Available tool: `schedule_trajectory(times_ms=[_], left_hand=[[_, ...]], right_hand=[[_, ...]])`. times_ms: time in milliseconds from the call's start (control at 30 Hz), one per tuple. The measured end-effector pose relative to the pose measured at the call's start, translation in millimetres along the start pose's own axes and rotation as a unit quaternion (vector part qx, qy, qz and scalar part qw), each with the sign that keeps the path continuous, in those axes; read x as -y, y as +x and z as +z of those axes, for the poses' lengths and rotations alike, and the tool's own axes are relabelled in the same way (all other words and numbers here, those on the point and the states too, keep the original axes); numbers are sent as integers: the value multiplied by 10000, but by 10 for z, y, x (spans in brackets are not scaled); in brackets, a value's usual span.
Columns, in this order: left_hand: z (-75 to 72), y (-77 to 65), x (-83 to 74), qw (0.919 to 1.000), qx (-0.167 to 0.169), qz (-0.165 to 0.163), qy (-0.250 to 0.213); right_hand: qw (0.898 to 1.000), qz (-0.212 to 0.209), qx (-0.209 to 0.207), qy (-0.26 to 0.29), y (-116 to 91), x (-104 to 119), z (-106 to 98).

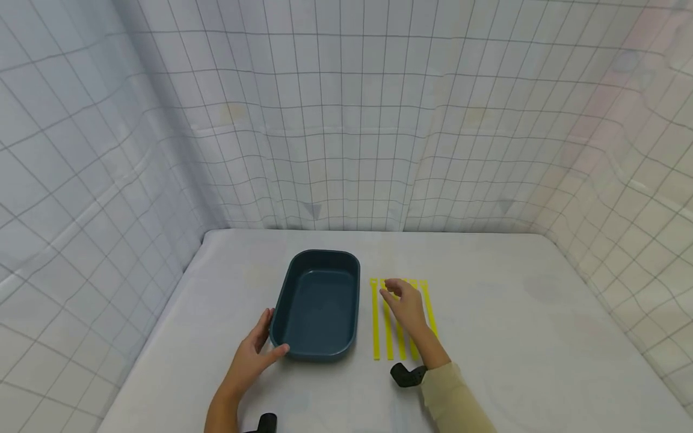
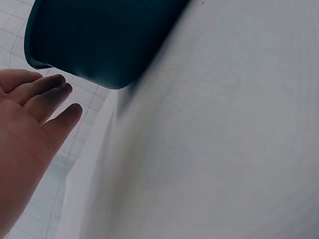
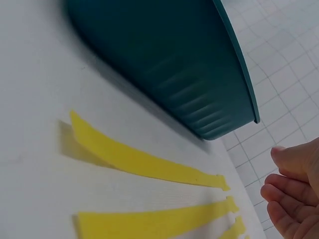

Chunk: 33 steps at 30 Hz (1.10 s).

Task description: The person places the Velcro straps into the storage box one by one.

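A dark teal rectangular tub [image 1: 319, 307] sits on the white-covered table, with nothing inside. At its near left corner is my left hand [image 1: 250, 356], fingers along the side wall and thumb at the front rim. In the left wrist view those fingers [image 2: 57, 99] are loosely extended beside the tub wall. To the tub's right, several flat yellow strips [image 1: 376, 325] with notched far ends lie side by side. My right hand [image 1: 408, 310] hovers over their far half, covering parts of some. Its fingers are loosely bent and hold nothing in the right wrist view.
White grid-patterned curtains [image 1: 368, 120] enclose the table [image 1: 514, 325] at the back and both sides. A black wrist-worn device [image 1: 407, 376] sits at my right wrist, and another [image 1: 267, 423] shows near the left one.
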<state>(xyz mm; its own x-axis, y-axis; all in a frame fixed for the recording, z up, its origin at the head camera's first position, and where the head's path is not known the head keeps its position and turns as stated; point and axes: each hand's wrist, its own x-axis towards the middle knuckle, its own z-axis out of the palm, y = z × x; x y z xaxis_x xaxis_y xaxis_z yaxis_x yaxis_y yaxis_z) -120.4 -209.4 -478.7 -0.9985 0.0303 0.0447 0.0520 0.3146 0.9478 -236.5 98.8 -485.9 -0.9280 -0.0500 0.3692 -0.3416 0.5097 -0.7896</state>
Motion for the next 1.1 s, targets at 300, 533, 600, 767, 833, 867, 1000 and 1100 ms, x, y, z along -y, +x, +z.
schedule_trajectory(times_ms=[300, 533, 600, 767, 833, 867, 1000, 1100], left_hand=[[27, 10, 95, 9992, -165, 319, 148], [39, -4, 109, 9992, -287, 127, 247], [37, -12, 116, 9993, -323, 91, 190], [48, -33, 130, 9991, -374, 58, 210], [50, -36, 137, 9990, -376, 57, 240], [51, -35, 140, 9990, -377, 49, 235], [50, -20, 159, 9993, -368, 36, 68], [43, -9, 170, 9993, -378, 21, -37]], right_hand=[[9976, -142, 461, -500, 291, 0, 88], [9858, -113, 1184, -1185, 466, 3, 158], [9821, -150, 1315, -1338, 494, 4, 182], [9753, -117, 1465, -1650, 512, -38, 224], [9740, -67, 1502, -1695, 510, -56, 242], [9734, -43, 1521, -1712, 507, -59, 249], [9718, -28, 1584, -1746, 509, -64, 271], [9704, -27, 1622, -1788, 514, -55, 279]])
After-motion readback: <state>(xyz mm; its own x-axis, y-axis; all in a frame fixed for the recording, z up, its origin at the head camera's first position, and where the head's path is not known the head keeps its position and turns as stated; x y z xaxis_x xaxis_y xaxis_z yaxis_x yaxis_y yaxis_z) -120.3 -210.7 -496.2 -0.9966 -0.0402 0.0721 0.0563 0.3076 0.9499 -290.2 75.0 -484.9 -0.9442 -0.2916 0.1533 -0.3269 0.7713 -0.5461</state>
